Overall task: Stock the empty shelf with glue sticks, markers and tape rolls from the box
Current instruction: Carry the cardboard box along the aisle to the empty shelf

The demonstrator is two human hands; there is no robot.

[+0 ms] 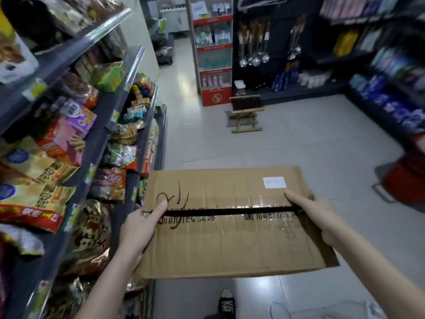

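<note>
We're in a shop aisle with a pale tiled floor [287, 139] that shines a bit under the light. On our left runs a dark shelf unit [101, 139] packed with snack bags [46, 171] – top to bottom. Ahead stands a red rack [215, 58] of bottles, beside a black pegboard [273, 42] hung with ladles [254, 58]. A small wooden stool [246, 113] sits on the floor in front of it. Right side's blurry – dark shelves [388, 93] with blue packs.

One cardboard box [232, 222], two hands, one stool [246, 113], one shoe [227, 301]
</note>
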